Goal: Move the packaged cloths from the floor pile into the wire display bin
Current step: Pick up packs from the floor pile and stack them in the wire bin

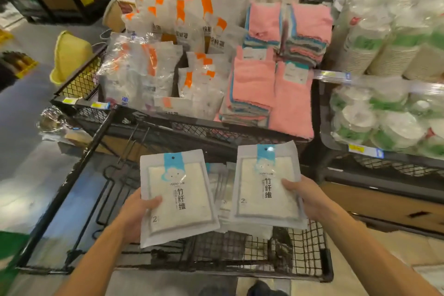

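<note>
My left hand (137, 211) grips a white packaged cloth with a blue header (177, 197) by its left edge, thumb on top. My right hand (305, 197) grips a second, matching pack (264, 187) by its right edge. Both packs hover over the lower black wire display bin (310, 255). Between and under them lie several more of the same packs (223, 199) inside that bin. The floor pile is out of view.
An upper wire bin (79, 81) holds orange-labelled bags (153, 62) and pink cloth stacks (269, 84). Wrapped paper cups and bowls (389, 55) fill shelves at right. A yellow object (69, 55) hangs at left. A shoe (264, 289) shows at the bottom edge.
</note>
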{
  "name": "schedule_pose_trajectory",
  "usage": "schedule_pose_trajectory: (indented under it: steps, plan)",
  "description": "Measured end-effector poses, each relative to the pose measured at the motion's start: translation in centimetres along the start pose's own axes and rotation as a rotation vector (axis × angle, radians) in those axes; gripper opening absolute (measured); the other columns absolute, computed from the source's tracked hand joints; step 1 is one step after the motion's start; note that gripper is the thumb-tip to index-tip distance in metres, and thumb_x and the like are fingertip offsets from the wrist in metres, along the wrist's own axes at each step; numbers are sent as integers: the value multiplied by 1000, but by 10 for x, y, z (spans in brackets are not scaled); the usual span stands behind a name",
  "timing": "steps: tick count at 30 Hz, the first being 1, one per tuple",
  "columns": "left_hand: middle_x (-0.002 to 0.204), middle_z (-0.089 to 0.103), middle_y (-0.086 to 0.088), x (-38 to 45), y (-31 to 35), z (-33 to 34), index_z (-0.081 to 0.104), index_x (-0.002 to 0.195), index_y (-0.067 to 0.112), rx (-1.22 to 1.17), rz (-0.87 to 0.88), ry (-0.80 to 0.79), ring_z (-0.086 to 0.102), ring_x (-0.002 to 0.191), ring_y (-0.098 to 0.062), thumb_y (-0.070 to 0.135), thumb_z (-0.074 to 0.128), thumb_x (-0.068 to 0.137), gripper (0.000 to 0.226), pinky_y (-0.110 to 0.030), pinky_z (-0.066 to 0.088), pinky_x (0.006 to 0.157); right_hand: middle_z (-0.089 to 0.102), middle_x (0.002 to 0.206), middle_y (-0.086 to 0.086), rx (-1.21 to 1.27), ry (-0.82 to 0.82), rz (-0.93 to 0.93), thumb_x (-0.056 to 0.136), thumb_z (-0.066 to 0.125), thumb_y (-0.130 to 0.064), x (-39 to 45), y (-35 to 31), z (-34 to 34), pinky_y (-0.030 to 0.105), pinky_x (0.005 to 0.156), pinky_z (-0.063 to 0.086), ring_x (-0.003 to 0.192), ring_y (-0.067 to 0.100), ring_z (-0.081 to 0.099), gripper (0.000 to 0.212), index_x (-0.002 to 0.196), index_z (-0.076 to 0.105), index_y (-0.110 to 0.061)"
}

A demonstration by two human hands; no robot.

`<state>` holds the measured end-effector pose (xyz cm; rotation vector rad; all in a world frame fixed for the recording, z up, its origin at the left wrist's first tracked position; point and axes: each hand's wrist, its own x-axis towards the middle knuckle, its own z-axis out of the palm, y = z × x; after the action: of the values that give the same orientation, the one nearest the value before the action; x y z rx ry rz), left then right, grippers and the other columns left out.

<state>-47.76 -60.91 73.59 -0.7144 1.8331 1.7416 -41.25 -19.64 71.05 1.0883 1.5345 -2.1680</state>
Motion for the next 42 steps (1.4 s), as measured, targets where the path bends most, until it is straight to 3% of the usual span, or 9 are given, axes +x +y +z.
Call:
schedule_pose_trajectory:
  steps: [7,11,17,20,22,25,28,31,42]
  plan:
    - [116,74,-17,94,-10,11,61,124,16,87,-129,-50,72,104,-42,-2,62,94,35,-65,56,87,76,116,15,-65,106,98,100,61,-3,56,23,20,59,94,57,106,36,73,28,127,61,-11]
    - [117,74,-16,153,-26,10,60,128,8,154,-172,-87,74,100,-37,-5,64,93,38,-50,62,76,76,116,14,-105,175,174,99,62,-6,88,47,33,58,92,58,105,34,73,27,126,62,-12]
    - [122,71,-16,229,-52,13,59,134,8,264,-238,-119,69,109,-36,-8,66,92,45,-59,54,97,77,112,12,-132,229,288,98,65,-11,140,88,51,49,80,64,100,32,76,29,127,63,-7]
    - [119,70,-15,256,-63,18,57,131,7,322,-233,-106,69,105,-34,-9,69,89,46,-50,58,85,75,116,13,-120,279,313,97,67,-11,165,108,58,56,92,59,105,34,73,28,125,62,-7]
    - [114,67,-6,263,-67,24,53,131,7,422,-168,-73,68,98,-23,-6,76,84,54,-35,56,74,71,116,9,-152,327,292,98,67,-11,176,121,67,49,92,59,107,31,69,25,122,61,-8]
    - [119,56,-3,275,-76,37,46,139,8,613,-3,44,58,107,-21,2,87,76,76,-38,51,92,67,111,5,-398,483,188,98,69,-21,191,144,78,30,69,58,97,26,66,33,123,58,-3]
    - [135,45,-13,281,-90,49,44,141,11,792,170,161,56,117,-31,15,89,75,80,-47,51,102,64,110,7,-753,628,135,81,75,-54,202,160,85,45,78,62,99,30,67,58,114,64,-8]
    - [137,43,-18,281,-98,55,44,142,11,1116,315,238,50,119,-36,24,91,74,83,-47,48,101,58,116,8,-1014,758,105,75,84,-51,210,160,87,52,93,55,108,30,58,65,116,58,-8]
    - [130,55,-11,241,-64,48,48,145,17,1510,546,178,50,126,-32,48,82,78,81,-50,40,104,51,139,9,-1417,590,-85,88,61,-68,173,114,84,51,105,45,127,28,49,79,142,42,-13]
